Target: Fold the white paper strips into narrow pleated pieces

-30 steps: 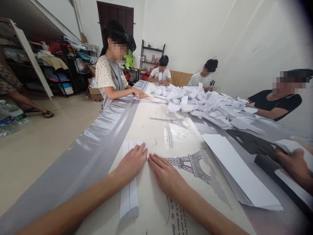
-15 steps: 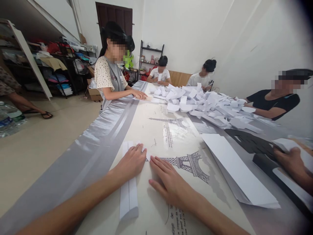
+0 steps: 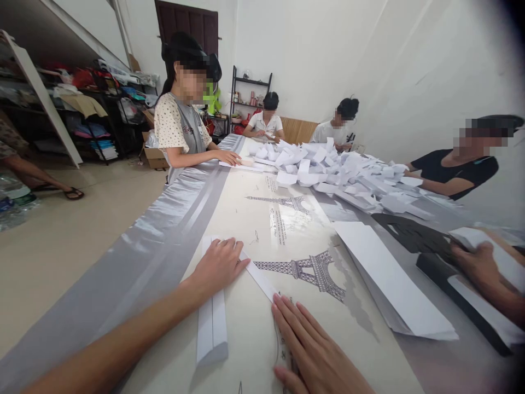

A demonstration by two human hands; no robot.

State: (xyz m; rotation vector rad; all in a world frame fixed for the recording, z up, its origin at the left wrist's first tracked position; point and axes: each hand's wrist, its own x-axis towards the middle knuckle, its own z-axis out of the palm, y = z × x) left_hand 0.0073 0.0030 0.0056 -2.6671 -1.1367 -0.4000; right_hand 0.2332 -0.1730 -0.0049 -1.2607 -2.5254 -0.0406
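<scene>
A narrow white paper strip (image 3: 261,278) lies slantwise on the printed table cover (image 3: 254,328). My left hand (image 3: 221,264), fingers bent and close together, pins the strip's upper end. My right hand (image 3: 307,339) lies flat with its fingers stretched out, the fingertips on the lower end. Beneath my left wrist is a folded white paper piece (image 3: 212,328) with a lengthwise crease, its near end lifted slightly.
A stack of white paper sheets (image 3: 394,279) lies to my right, beside a co-worker's hand (image 3: 479,268) holding paper. A large heap of folded papers (image 3: 328,169) covers the far right. Several people sit or stand around the table.
My right hand has slid toward me and to the right, away from my left hand, uncovering the paper strip between them. My left hand stays nearly in place.
</scene>
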